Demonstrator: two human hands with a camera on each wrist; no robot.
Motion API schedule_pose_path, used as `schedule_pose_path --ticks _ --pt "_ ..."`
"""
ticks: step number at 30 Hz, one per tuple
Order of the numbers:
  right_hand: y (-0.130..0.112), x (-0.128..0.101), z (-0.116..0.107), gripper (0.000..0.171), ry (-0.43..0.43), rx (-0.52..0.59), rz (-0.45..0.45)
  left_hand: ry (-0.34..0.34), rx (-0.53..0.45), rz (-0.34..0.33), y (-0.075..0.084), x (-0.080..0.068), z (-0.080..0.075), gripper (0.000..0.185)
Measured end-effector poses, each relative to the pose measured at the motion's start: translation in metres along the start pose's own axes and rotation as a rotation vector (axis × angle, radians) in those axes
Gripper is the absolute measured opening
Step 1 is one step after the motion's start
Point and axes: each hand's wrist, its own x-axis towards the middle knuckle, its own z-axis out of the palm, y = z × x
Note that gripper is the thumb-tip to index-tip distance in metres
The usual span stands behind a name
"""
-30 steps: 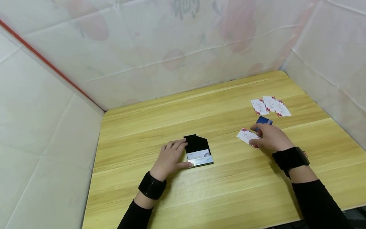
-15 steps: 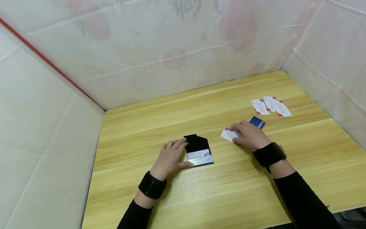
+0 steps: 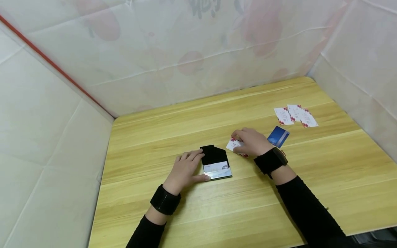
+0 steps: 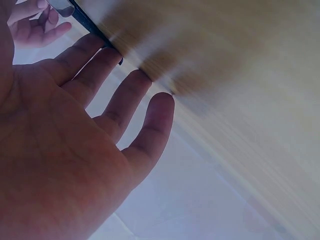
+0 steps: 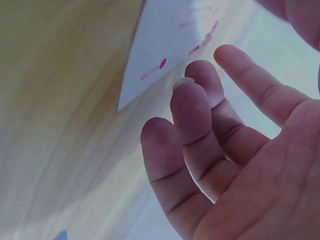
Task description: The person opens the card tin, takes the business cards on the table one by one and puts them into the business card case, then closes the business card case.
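Fingers of the left hand [image 3: 185,171] are laid out nearly straight, flat on the table [image 3: 198,210], and the black card case [image 3: 215,162] is touched along its left edge by the fingertips and thumb. In the left wrist view the same fingers [image 4: 120,107] are seen spread and relaxed, with the dark edge of the case [image 4: 90,25] met by the upper ones. The case is lying open just right of that hand, flap pointed away, a pale card showing in its pocket.

Over on the other side, a white card with red floral corners [image 3: 233,144] is held under the right hand [image 3: 252,142], just beyond the far right corner of the case. In the right wrist view the fingers [image 5: 195,130] are loosely curled, with the white card [image 5: 170,45] seen beyond their tips; whether it is pinched or only pressed cannot be told.

Just right of the right hand, a blue card [image 3: 278,136] is lying flat on the wood. Farther out past it, well apart from both hands, a small fan of white floral cards [image 3: 296,115] is spread on the table.
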Motion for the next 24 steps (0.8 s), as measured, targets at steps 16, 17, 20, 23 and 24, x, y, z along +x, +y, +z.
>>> schedule_pose_path --ticks 16,17,20,23,24 --pt "0.001 0.000 -0.004 0.044 0.001 0.018 -0.018 -0.013 0.012 -0.007 0.000 0.002 0.000 0.087" --pt "0.001 0.000 -0.005 0.038 0.017 0.018 -0.025 -0.014 0.013 -0.007 0.001 0.002 0.000 0.087" --pt "0.001 -0.001 -0.010 0.022 0.053 0.055 -0.057 -0.015 0.011 -0.009 0.001 0.002 0.000 0.088" --pt "-0.003 -0.004 -0.017 0.013 0.078 0.100 -0.083 -0.013 0.003 -0.010 0.000 0.001 -0.001 0.087" --pt "-0.004 -0.006 -0.019 0.011 0.084 0.113 -0.093 -0.013 0.003 -0.009 0.000 0.001 -0.001 0.087"
